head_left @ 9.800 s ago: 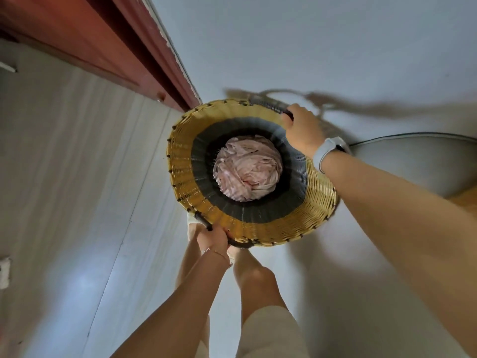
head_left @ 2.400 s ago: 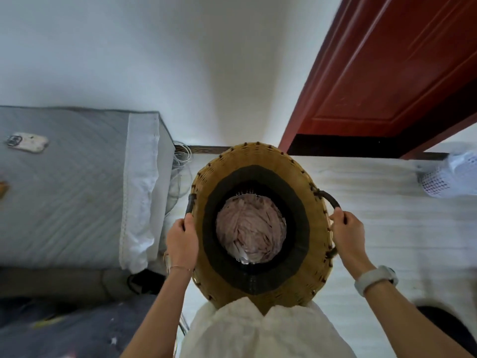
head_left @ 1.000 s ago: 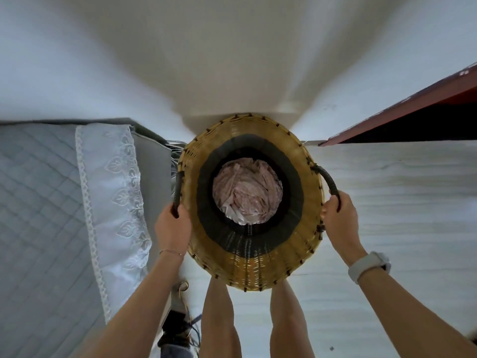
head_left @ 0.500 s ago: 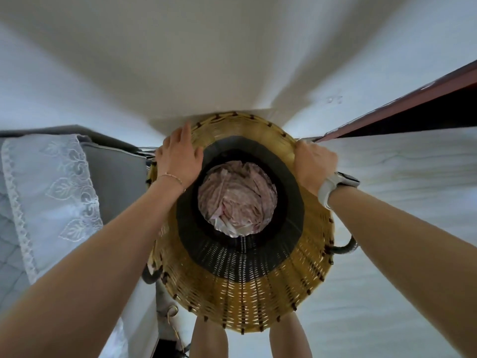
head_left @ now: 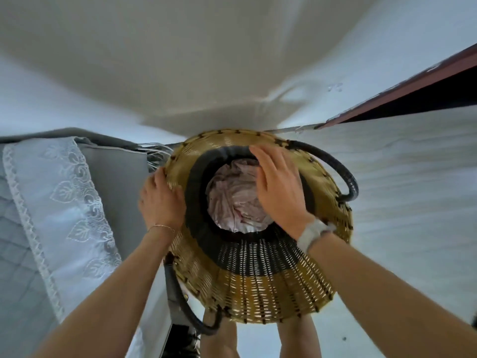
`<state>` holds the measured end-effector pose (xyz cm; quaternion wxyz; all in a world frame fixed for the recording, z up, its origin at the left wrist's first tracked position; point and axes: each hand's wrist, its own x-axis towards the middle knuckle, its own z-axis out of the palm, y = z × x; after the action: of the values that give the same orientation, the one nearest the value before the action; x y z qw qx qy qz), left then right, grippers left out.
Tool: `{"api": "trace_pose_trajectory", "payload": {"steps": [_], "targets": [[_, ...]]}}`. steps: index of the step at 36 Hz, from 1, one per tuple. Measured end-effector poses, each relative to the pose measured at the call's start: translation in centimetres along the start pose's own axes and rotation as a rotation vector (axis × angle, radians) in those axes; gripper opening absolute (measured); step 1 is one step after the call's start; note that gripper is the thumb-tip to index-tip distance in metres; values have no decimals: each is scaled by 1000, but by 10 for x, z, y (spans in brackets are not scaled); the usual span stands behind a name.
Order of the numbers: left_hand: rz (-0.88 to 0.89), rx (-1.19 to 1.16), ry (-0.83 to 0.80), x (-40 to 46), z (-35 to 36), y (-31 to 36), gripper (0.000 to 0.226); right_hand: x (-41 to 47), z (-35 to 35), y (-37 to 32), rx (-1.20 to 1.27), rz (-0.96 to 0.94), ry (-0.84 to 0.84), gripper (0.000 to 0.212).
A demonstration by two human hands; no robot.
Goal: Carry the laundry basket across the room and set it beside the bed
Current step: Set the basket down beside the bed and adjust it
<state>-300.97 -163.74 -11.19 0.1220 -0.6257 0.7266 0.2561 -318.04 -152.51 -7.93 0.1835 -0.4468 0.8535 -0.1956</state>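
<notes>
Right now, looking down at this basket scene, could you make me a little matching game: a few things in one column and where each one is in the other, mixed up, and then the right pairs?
Things:
1. pink laundry
2. left hand
3. right hand
4. lace-edged bedcover

Places:
A. spread open over the mouth of the laundry basket
B. draped on the bed, left of the basket
C. bunched at the bottom inside the basket
D. on the basket's left rim, on the bed side

Pairs: 1-C, 2-D, 3-A, 4-B
</notes>
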Motion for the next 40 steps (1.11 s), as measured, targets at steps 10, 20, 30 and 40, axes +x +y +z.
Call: {"api": "trace_pose_trajectory", "payload": {"steps": [10, 20, 30, 40], "targets": [[542, 247, -36, 35, -12, 78, 51, -120, -21, 65, 65, 877, 102, 50], [356, 152, 33, 51, -12, 60, 31, -92, -14, 94, 9, 895, -20, 27], [64, 129, 94, 30, -24, 2, 30, 15, -25, 100, -174, 404, -5, 30], [-144, 36, 100, 24, -27, -23, 34, 84, -20, 74, -261, 182, -27, 24]]}}
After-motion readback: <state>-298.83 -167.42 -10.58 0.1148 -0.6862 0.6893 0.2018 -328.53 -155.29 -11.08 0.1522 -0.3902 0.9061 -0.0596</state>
